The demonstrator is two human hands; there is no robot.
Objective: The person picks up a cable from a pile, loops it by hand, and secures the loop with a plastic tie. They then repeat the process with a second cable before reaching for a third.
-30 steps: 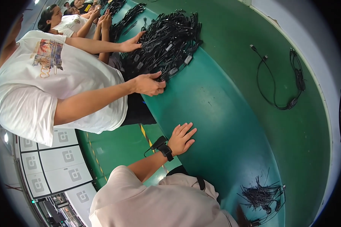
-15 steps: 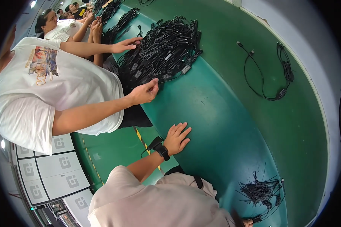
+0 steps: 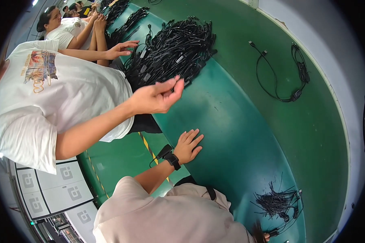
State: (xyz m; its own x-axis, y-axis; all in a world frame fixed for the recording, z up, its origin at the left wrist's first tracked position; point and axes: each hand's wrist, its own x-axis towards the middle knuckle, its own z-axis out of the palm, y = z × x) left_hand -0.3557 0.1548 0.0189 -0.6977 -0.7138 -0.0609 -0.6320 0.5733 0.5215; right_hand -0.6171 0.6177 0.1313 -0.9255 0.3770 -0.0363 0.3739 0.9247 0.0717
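Note:
My left hand (image 3: pixel 188 146) lies flat on the green tabletop (image 3: pixel 231 137), fingers spread, holding nothing. A black strap device (image 3: pixel 172 160) is around its wrist. At the bottom edge, only the fingertips of my right hand (image 3: pixel 266 236) show, closed on the end of a black cable (image 3: pixel 274 232); dark hair hides the rest. Beyond that cable lies a loose heap of thin black ties (image 3: pixel 275 201). Further up the table, a co-worker's near hand (image 3: pixel 160 96) is raised with fingers curled, beside a large pile of black cables (image 3: pixel 176 50). The co-worker's far hand (image 3: pixel 123 48) is at the pile's left edge.
Another black cable with a bundled part (image 3: pixel 296 95) lies on the darker green surface beyond the table edge. More cable heaps (image 3: pixel 130 24) and other people line the table at the top left. White cabinets (image 3: pixel 65 182) stand at the lower left, near yellow-black floor tape (image 3: pixel 148 146).
The co-worker's near hand has lifted toward me and up from the pile's edge; the far hand has drawn back left. My left hand stays flat on the table.

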